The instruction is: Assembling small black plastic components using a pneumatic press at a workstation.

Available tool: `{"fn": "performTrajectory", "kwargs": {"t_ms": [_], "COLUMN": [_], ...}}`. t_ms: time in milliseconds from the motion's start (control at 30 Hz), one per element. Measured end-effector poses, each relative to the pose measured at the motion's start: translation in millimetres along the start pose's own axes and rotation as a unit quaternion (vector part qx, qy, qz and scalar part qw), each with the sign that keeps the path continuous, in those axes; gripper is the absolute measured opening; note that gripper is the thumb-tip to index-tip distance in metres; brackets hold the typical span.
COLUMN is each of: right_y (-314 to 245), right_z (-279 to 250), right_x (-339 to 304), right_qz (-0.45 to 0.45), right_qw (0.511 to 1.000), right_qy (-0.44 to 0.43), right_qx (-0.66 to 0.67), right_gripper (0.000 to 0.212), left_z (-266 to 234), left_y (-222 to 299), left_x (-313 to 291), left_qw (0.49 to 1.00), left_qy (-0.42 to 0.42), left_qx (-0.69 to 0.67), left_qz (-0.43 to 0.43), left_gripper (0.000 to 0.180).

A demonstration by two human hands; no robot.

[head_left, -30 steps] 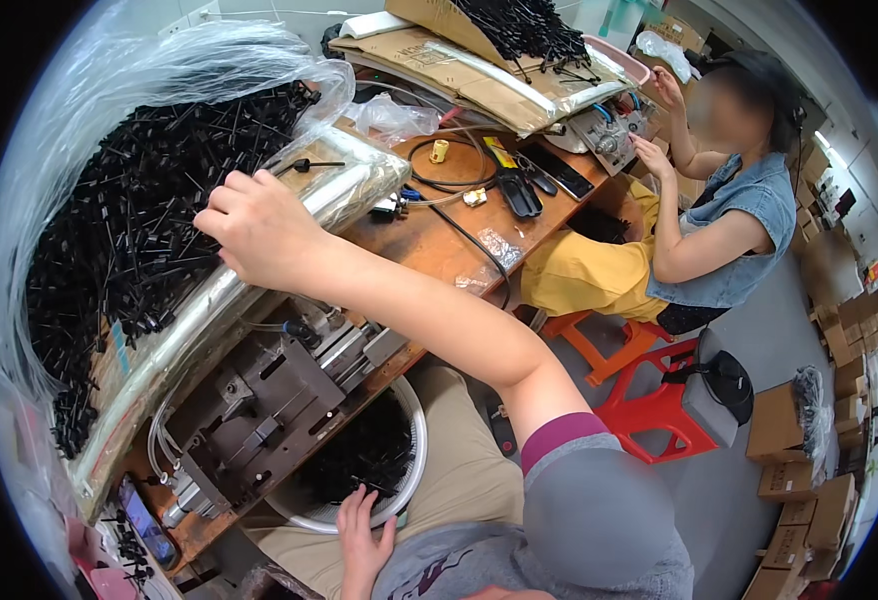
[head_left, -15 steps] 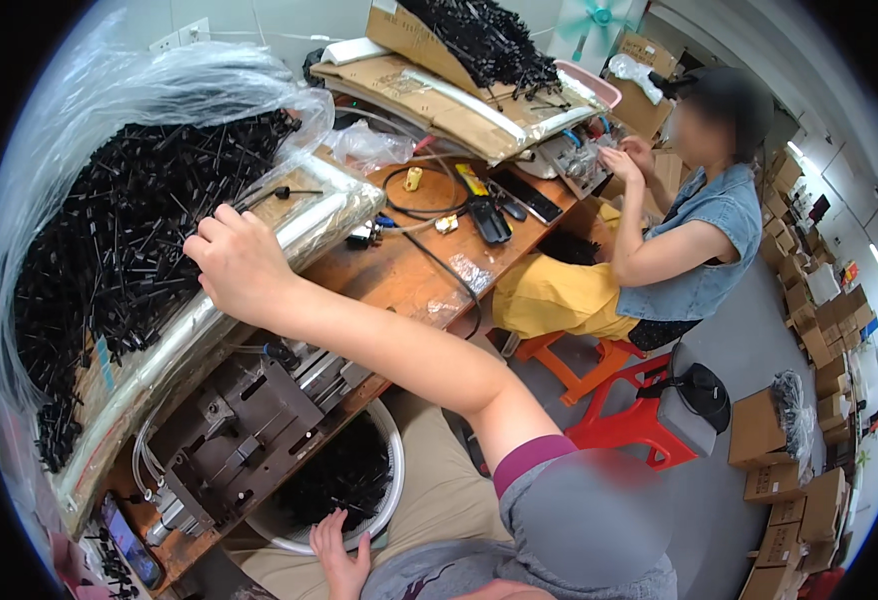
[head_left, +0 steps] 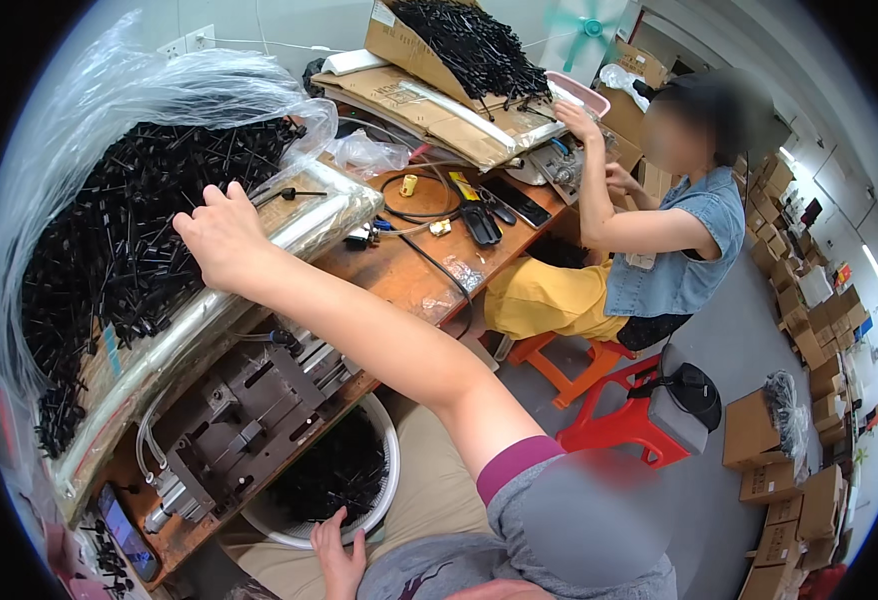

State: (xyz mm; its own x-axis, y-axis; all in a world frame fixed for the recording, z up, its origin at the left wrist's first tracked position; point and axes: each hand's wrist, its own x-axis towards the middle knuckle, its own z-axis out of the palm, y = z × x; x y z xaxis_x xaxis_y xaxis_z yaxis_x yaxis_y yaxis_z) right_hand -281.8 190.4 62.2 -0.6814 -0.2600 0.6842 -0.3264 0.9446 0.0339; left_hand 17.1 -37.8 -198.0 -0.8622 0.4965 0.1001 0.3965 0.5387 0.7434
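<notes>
With left hand (head_left: 340, 568) loosely spread, right hand (head_left: 223, 242) over thin-stemmed black plastic parts (head_left: 109, 250), can't tell if gripping; could snag where criss-crossed, spilling some!

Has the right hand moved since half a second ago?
Yes, slightly: relative to the lone black part beside the heap, the right hand has shifted up the picture.

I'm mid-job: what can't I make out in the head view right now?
All in the head view:
- Right hand: its own back hides the fingertips; whether they grip any of the black parts is unclear.
- Left hand: forearm cut off by the lower edge.
- White basket: one side hidden under the wooden bench.
- Lower-left phone: screen content too small.
- Co-worker's raised hand: anything held is too small to identify.
</notes>
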Motion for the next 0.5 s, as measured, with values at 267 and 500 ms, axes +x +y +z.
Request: {"fn": "performTrajectory", "kwargs": {"t_ms": [267,500], "right_y": [9.3,8.4], "right_z": [17.3,4.5], "right_x": [-9.8,-9.1], "right_qz": [-0.006,-0.052], "right_qw": [0.999,0.998], "right_qy": [0.034,0.031], "right_qx": [0.017,0.034], "right_gripper": [0.01,0.003], "left_z": [8.1,3.4], "left_y": [3.0,4.1], "left_x": [4.0,4.1], "left_qw": [0.999,0.999], "left_qy": [-0.015,-0.029], "left_qx": [0.035,0.02], "left_qz": [0.026,-0.023], "left_gripper": [0.048,0.047]}}
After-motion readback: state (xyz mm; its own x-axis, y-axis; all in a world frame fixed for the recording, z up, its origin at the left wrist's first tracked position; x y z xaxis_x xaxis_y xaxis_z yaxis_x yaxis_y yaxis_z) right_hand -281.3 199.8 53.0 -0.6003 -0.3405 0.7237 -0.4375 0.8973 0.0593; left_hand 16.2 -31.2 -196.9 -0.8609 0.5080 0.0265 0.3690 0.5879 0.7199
